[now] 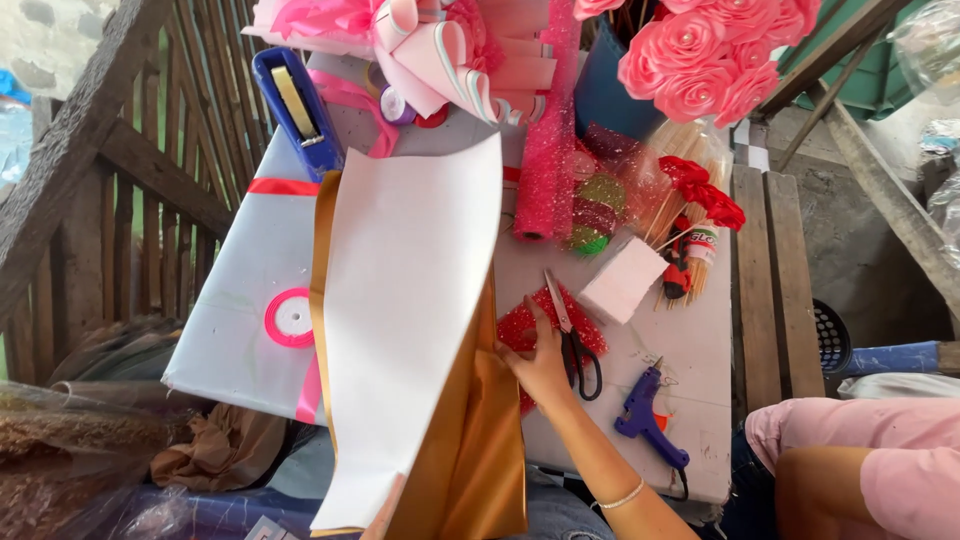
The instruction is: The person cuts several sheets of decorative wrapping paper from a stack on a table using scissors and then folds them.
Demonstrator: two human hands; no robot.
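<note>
My right hand (540,362) lies flat, fingers apart, on the edge of a gold wrapping sheet (480,440), beside a piece of red glitter mesh (520,325). The gold sheet's white reverse side (410,300) is lifted toward me. Only a sliver of my left hand (388,512) shows at the sheet's bottom corner, gripping it. Black-handled scissors (575,345) lie just right of my right hand, touching the mesh. A blue glue gun (645,415) rests near the table's front right corner.
On the grey table (240,300) lie a pink ribbon roll (290,318), a blue tape dispenser (295,110), a pink mesh roll (548,150), a white foam block (622,280), skewers (690,160) and pink paper roses (700,55). A person in pink (860,460) sits at the right.
</note>
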